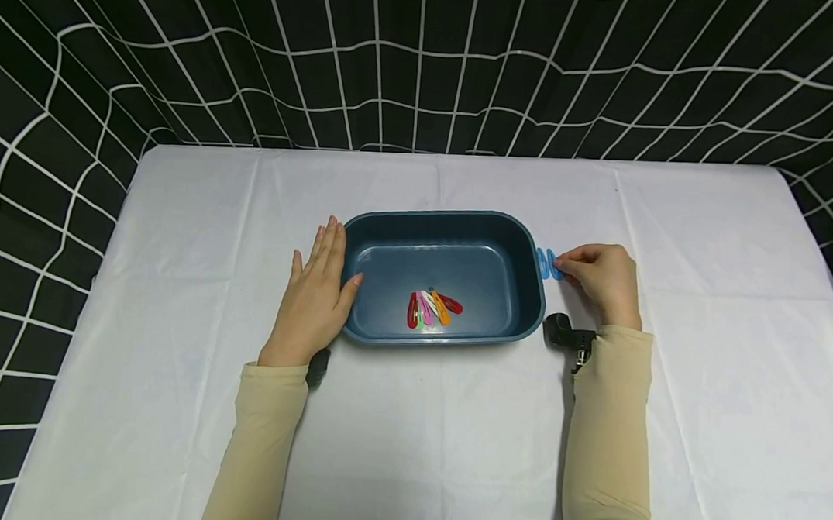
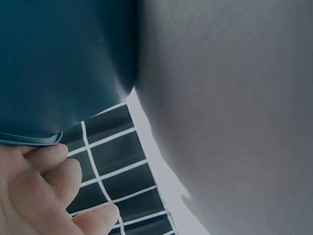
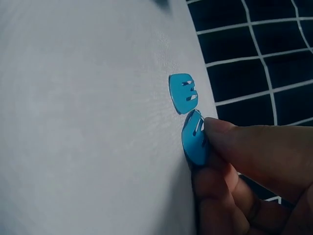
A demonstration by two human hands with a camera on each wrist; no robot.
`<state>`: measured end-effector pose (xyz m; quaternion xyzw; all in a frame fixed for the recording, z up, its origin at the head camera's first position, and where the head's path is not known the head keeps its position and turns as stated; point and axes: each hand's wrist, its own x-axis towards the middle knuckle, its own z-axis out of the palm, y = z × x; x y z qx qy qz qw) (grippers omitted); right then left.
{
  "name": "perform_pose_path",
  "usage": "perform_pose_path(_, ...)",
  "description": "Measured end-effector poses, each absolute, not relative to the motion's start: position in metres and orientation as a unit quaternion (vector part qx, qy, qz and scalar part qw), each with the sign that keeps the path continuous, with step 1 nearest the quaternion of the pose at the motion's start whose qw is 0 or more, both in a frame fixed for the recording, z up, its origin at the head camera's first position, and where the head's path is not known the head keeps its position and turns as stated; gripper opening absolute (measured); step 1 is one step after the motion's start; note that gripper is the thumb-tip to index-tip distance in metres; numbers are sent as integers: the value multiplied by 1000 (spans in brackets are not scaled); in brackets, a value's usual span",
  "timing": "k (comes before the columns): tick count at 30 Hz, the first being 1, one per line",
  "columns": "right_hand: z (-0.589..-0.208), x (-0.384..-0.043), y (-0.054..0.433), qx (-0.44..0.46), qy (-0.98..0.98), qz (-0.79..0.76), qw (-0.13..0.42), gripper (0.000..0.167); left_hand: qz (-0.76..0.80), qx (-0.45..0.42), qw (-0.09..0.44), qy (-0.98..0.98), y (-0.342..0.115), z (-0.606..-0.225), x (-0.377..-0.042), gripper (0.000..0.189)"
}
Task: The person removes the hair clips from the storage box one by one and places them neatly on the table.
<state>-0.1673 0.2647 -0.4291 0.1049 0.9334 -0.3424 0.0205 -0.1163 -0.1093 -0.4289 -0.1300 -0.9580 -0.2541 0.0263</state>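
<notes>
A dark blue plastic basin (image 1: 381,266) stands on the white-covered table. Several snap hair clips in red, pink, white, green and orange lie in a loose fan on its floor; an orange hair clip (image 1: 441,308) is among them. Against the basin's left side rests my left hand (image 1: 315,298), fingers straight and thumb over the rim. Beyond the right wall, my right hand (image 1: 603,276) pinches a blue hair clip (image 3: 196,142) between thumb and fingers. A second blue hair clip (image 3: 182,93) lies flat on the cloth beside it, close to the basin.
White cloth covers the table (image 1: 409,430). A dark curtain with white netting (image 1: 397,65) hangs behind the far edge and along the left side. Black wrist cameras sit under both forearms; the right camera (image 1: 558,330) is near the basin's right corner.
</notes>
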Motion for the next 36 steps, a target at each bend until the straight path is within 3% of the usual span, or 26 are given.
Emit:
perform_pose_path(7,-428,-166,263,101,938,-331,5,21,-257,-130,28,-957,-109,-429,-116,66)
perform_pose_path(19,-425,-163,268,110,918,-378,38,26,-253,-130,28,-958,-109,-430,-116,66)
perform_pose_path(36,-429,-164,267,107,924,-366,29,25,-255,-128,29,-958,-109,-430,-116,67)
